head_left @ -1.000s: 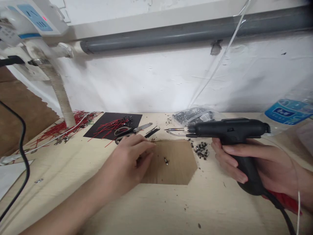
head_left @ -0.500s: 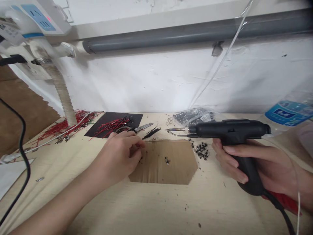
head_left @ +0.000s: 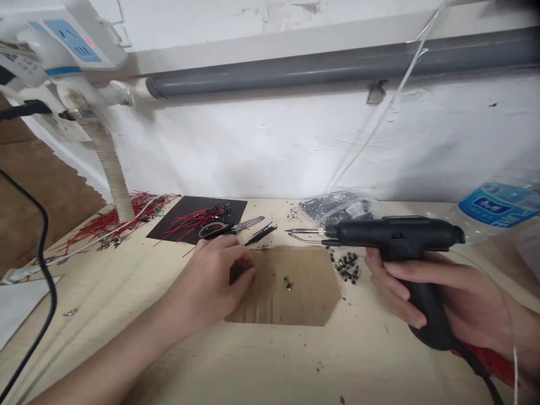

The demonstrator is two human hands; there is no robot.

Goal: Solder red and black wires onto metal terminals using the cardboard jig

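My right hand point(head_left: 459, 275) is wrapped round the grip of a black pistol-shaped soldering iron point(head_left: 392, 232), its pointed metal tip and thin feed tube facing left. My left hand point(head_left: 223, 270) rests at the left edge of a brown cardboard piece point(head_left: 307, 304), fingers curled and thumb close to the index finger; whatever may be between them is hidden. On the cardboard lies one small metal-and-black part point(head_left: 287, 283). Just beyond the left hand are scissors point(head_left: 230, 227) and several thin black strips point(head_left: 261, 233).
Red wires point(head_left: 194, 220) lie on a black sheet point(head_left: 162, 225), with more red wires point(head_left: 101, 219) further left. Small black parts point(head_left: 348, 267) are scattered right of the cardboard, behind them a clear bag point(head_left: 337, 207). A bottle point(head_left: 498, 205) stands right; a black cable point(head_left: 46, 264) hangs left.
My left hand has shifted slightly right and its thumb has come forward. The soldering iron stays nearly still in my right hand. The whole view has moved slightly.
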